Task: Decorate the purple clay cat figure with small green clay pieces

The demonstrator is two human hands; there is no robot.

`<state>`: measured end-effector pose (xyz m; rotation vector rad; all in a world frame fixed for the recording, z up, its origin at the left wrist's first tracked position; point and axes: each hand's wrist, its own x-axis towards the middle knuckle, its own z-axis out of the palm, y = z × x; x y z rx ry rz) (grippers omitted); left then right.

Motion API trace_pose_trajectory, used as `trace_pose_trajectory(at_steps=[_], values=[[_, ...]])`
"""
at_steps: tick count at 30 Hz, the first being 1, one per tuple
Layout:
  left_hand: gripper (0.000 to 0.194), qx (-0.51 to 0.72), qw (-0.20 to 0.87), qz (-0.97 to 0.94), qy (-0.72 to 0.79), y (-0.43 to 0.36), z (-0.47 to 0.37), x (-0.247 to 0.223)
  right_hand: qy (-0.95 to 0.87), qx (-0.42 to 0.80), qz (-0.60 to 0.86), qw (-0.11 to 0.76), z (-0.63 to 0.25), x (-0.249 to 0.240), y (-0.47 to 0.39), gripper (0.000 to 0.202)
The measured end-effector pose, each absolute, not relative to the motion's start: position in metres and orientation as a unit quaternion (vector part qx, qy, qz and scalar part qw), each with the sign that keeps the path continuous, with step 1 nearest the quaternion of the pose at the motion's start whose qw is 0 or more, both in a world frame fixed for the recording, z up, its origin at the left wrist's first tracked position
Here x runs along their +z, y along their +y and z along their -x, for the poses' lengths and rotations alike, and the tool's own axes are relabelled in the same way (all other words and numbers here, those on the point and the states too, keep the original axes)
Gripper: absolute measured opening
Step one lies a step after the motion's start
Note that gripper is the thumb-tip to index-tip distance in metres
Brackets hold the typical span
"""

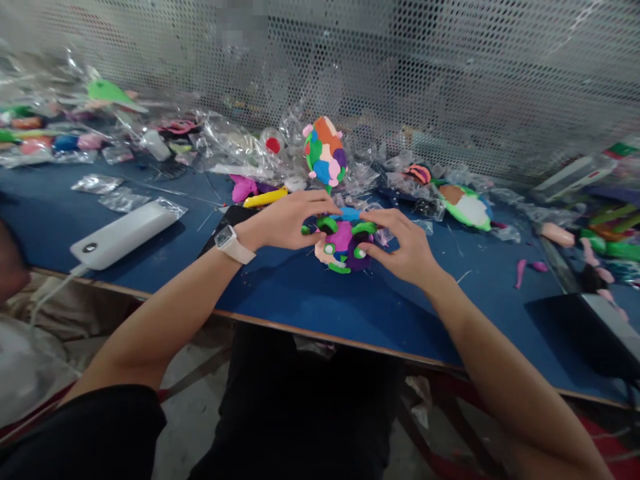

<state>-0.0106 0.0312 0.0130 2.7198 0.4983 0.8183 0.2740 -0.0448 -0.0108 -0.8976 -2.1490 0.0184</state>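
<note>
Head view: gripping clay face (343, 238) with left hand (290, 219) at its 10 o'clock and right hand (403, 245) at its 2, over worktop (305, 300). From there, at 12 o'clock, multicoloured oval (325, 152); at 9, well apart, white device (127, 233); at 3, purple scraps (521, 272).

Clay-like fig. (343, 236) looks matt, plast. wrap (239, 141) glossy, perf. panel (425, 73) metal.

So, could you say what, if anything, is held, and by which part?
The left hand and right hand hold the multicoloured, rounded, clay-like figure by its upper sides and blue top strip.
</note>
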Motion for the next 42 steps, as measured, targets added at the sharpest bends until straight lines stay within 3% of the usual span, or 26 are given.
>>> trace_pose_trajectory(at_steps=[3,10,19,26,36,42], values=[[0.028,0.256,0.114,-0.941,0.190,0.035,0.018,0.018,-0.818,0.028,0.388,0.424,-0.267,-0.011,-0.047,0.051],[0.024,0.289,0.155,-0.926,0.188,0.036,0.008,0.007,-0.781,0.084,0.439,0.437,-0.264,-0.012,-0.050,0.049],[0.024,0.296,0.148,-0.925,0.185,0.039,0.009,0.002,-0.784,0.064,0.429,0.444,-0.265,-0.012,-0.050,0.038],[0.024,0.299,0.131,-0.929,0.172,0.037,0.007,0.002,-0.785,-0.010,0.395,0.477,-0.260,-0.007,-0.052,0.013],[0.037,0.279,0.141,-0.929,0.197,0.030,-0.001,-0.003,-0.774,-0.010,0.404,0.487,-0.261,-0.018,-0.053,0.010],[0.040,0.299,0.132,-0.919,0.219,0.023,-0.011,-0.005,-0.774,-0.029,0.414,0.478,-0.266,-0.024,-0.054,0.026]])
